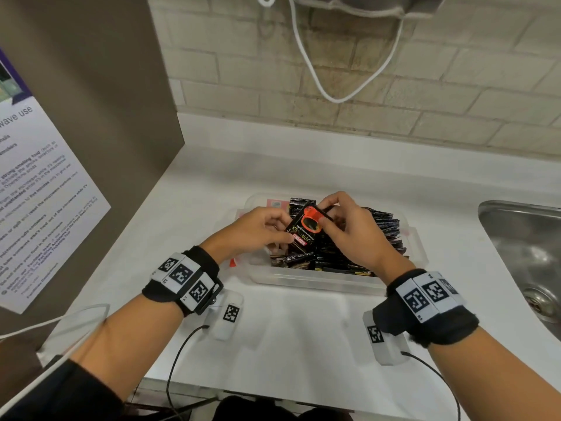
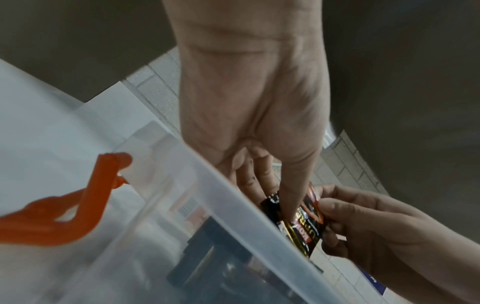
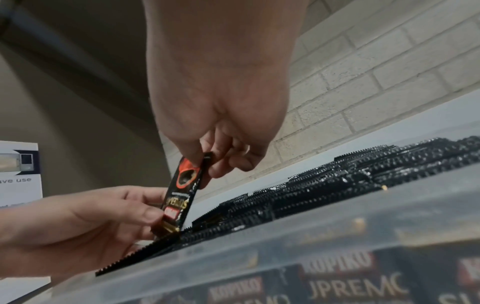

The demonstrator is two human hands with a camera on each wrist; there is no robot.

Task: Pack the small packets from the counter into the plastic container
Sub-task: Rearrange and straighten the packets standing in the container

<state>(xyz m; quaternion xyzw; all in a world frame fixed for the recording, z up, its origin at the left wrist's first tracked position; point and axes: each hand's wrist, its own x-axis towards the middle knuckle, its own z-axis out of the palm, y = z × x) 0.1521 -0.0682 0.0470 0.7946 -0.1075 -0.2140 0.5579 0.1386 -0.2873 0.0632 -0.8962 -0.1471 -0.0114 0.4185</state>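
Counter point(image 1: 303, 323): "KOPIKO" packet point(image 1: 305, 230)

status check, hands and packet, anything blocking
Left hand and right hand both pinch one black packet. Packet upright over the container, already crowded with packets. Nothing blocking.

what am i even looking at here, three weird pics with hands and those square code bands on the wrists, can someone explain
No robot here: a person is working with bare hands, wearing three cameras. The wide picture comes from the head camera, looking down at a white counter. The other two come from cameras strapped to each wrist, looking along the hand.

On the counter stands a clear plastic container already crowded with black packets. A steel sink lies to the right.

Both hands share one black packet above the container: the left hand pinches its lower end, and the right hand pinches its top.
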